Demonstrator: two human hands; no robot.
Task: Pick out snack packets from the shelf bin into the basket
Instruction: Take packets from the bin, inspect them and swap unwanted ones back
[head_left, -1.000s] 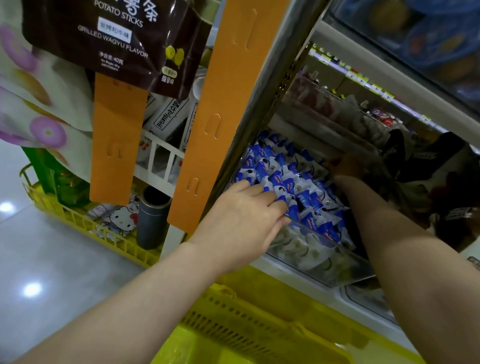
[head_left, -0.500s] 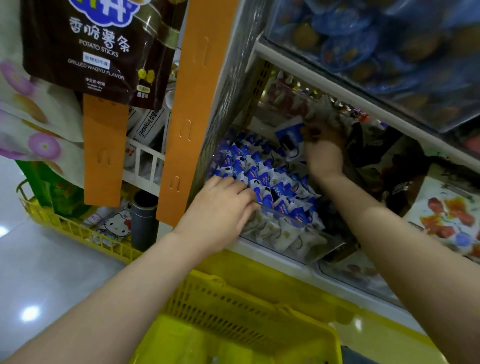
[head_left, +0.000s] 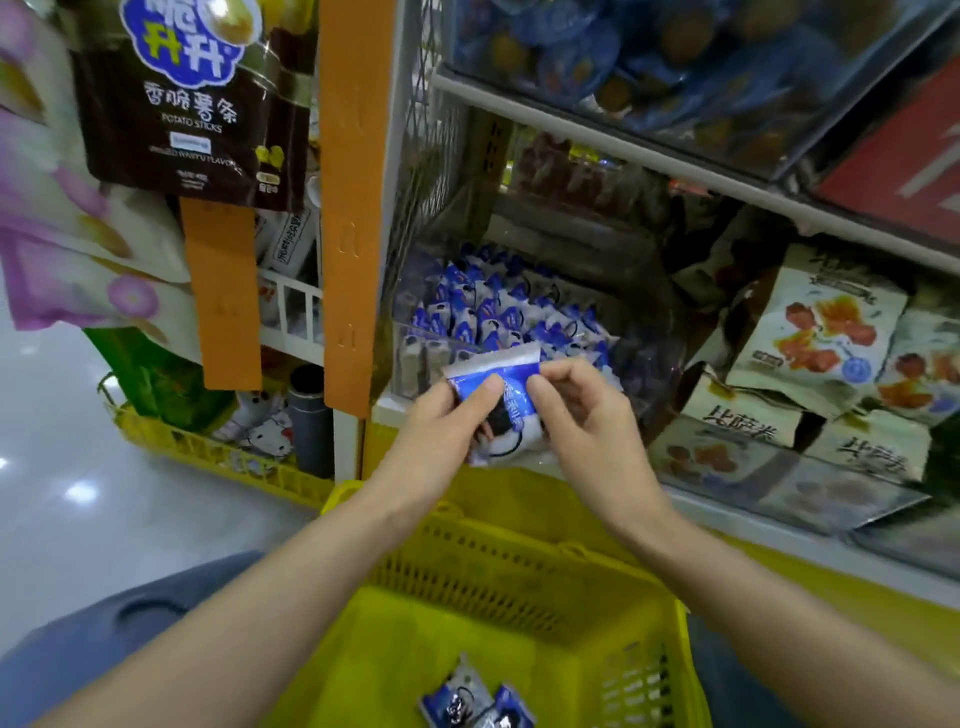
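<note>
A blue-and-white snack packet (head_left: 501, 387) is held upright between both hands, in front of the shelf and above the basket's far rim. My left hand (head_left: 441, 431) pinches its left side with thumb on the front. My right hand (head_left: 584, 415) pinches its right edge. Behind them a clear shelf bin (head_left: 410, 358) holds several more blue-and-white packets (head_left: 498, 312). The yellow basket (head_left: 519, 587) sits below my arms, with two packets (head_left: 475, 701) lying on its floor.
Orange hanging strips (head_left: 353, 208) and a dark potato-sticks bag (head_left: 192, 104) hang left of the shelf. Beige snack bags (head_left: 821, 332) fill the bin to the right. A yellow floor crate (head_left: 208, 452) with a grey cylinder (head_left: 309, 415) stands at the left.
Both hands have drawn back out of the bin toward me. The right hand brought a packet out, and the left hand left the bin's packets and took hold of it too.
</note>
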